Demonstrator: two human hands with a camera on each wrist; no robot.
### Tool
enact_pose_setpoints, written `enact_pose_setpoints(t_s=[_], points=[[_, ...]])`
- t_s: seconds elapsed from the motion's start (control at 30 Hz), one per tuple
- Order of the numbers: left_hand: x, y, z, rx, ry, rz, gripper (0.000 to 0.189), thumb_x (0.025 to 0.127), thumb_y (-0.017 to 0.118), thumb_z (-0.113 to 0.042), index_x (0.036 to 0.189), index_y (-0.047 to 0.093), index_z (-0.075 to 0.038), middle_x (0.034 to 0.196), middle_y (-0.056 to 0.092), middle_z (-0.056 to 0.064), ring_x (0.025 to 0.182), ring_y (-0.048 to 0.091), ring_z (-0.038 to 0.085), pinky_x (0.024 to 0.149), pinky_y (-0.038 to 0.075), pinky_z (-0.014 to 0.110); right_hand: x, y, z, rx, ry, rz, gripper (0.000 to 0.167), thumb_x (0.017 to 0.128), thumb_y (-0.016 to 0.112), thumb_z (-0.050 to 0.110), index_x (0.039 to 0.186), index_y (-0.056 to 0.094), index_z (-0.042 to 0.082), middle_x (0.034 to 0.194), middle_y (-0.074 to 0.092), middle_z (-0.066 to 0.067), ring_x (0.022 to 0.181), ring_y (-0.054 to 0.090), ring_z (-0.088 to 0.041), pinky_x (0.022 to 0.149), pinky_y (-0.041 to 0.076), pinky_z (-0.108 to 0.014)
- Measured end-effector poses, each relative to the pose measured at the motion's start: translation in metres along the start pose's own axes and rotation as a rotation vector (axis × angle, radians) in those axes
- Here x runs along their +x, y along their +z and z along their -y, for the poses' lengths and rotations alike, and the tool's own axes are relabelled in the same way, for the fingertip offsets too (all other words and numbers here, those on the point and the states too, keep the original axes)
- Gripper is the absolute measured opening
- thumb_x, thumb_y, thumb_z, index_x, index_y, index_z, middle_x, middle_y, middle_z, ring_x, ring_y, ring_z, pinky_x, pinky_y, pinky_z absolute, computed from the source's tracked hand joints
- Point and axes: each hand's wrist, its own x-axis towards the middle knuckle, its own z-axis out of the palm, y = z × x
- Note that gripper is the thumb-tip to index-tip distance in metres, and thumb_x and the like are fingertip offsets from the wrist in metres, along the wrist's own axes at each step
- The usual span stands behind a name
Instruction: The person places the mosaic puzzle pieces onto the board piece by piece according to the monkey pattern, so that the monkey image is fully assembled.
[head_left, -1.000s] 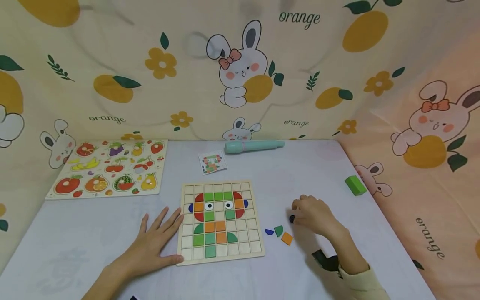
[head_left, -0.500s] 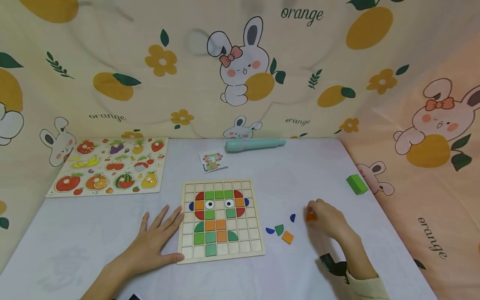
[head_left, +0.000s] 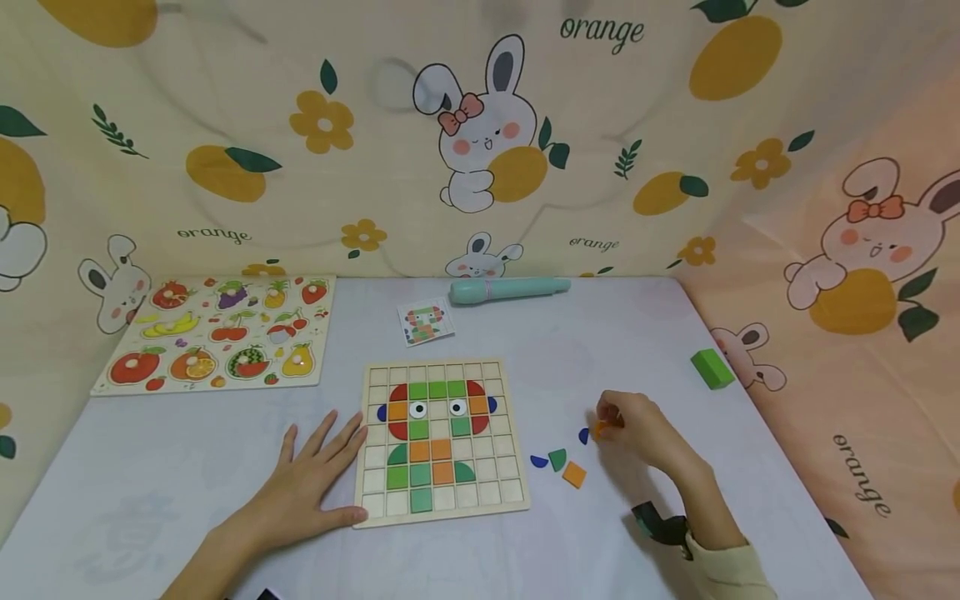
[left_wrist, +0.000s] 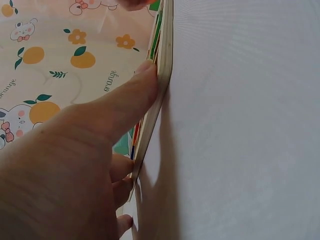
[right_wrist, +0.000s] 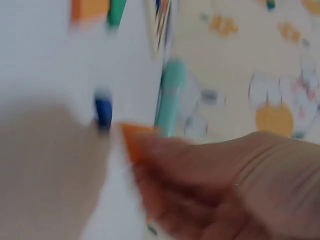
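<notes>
My right hand (head_left: 637, 429) pinches an orange tile (right_wrist: 131, 142) between thumb and fingers, right of the wooden grid board (head_left: 491, 492). Close to its fingertips lies a blue half-circle tile (head_left: 583, 436). With fingers spread, my left hand (head_left: 303, 483) rests against the board's left edge; its thumb (left_wrist: 142, 82) touches the rim. Red, green, orange and blue tiles with two eye pieces form a figure on the board. Between board and right hand lie another blue half-circle (head_left: 538, 461), a green quarter-circle (head_left: 557, 459) and an orange square tile (head_left: 574, 474).
A small picture card (head_left: 425, 322) lies behind the board, beside a mint-green pen-shaped stick (head_left: 510, 290). At the back left is a fruit puzzle board (head_left: 213, 333). A green block (head_left: 712, 369) sits near the table's right edge. Printed cloth (head_left: 337, 192) hangs behind the table.
My right hand moved right off a dark blue tile, which now shows as a half-circle, and took an orange tile. It then moved back left with that tile. My left hand stayed still.
</notes>
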Motion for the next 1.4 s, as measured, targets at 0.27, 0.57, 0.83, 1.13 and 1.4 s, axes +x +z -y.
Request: enact_pose_setpoints(t_s=[0.27, 0.57, 0.83, 1.13, 1.4], points=[[0.000, 0.001, 0.002, 0.006, -0.017, 0.004, 0.103, 0.080, 0.057, -0.078, 0.157, 0.034, -0.013, 0.165, 0.022, 0.005, 0.150, 0.010, 0.041, 0.107, 0.001, 0.076, 0.017, 0.062, 0.073, 0.414, -0.193, 0.109, 0.012, 0.088, 0.074, 0.003, 0.100, 0.072, 0.004, 0.092, 0.069, -0.002, 0.080, 0.059, -0.013, 0.069, 0.052, -0.025], [0.000, 0.002, 0.001, 0.000, -0.011, 0.004, 0.102, 0.081, 0.057, -0.077, 0.156, 0.034, -0.013, 0.165, 0.022, 0.005, 0.150, 0.010, 0.041, 0.107, 0.001, 0.076, 0.016, 0.116, 0.117, 0.477, -0.248, 0.176, 0.010, 0.085, 0.076, -0.002, 0.091, 0.074, 0.006, 0.084, 0.070, 0.001, 0.073, 0.057, -0.003, 0.066, 0.052, -0.021], [-0.001, 0.003, 0.001, 0.008, 0.001, -0.005, 0.101, 0.081, 0.058, -0.076, 0.156, 0.034, -0.012, 0.165, 0.022, 0.005, 0.150, 0.011, 0.041, 0.107, 0.002, 0.077, 0.013, 0.126, 0.128, 0.262, -0.354, 0.142, 0.006, 0.086, 0.076, 0.003, 0.089, 0.074, 0.007, 0.085, 0.068, 0.007, 0.074, 0.054, 0.003, 0.067, 0.050, -0.015], [-0.001, 0.002, 0.000, 0.014, 0.005, -0.012, 0.102, 0.081, 0.059, -0.076, 0.156, 0.035, -0.012, 0.165, 0.023, 0.005, 0.150, 0.011, 0.041, 0.106, 0.002, 0.077, 0.009, 0.128, 0.128, -0.024, -0.518, 0.003, 0.005, 0.085, 0.080, 0.014, 0.088, 0.075, 0.012, 0.086, 0.062, 0.008, 0.081, 0.058, -0.002, 0.073, 0.046, -0.011], [-0.001, 0.000, -0.001, 0.013, 0.000, -0.008, 0.102, 0.081, 0.058, -0.077, 0.156, 0.035, -0.012, 0.165, 0.023, 0.005, 0.150, 0.011, 0.041, 0.106, 0.003, 0.077, 0.009, 0.128, 0.131, -0.065, -0.497, 0.056, 0.008, 0.089, 0.076, 0.015, 0.096, 0.075, 0.010, 0.089, 0.064, 0.006, 0.082, 0.058, -0.003, 0.075, 0.046, -0.009]])
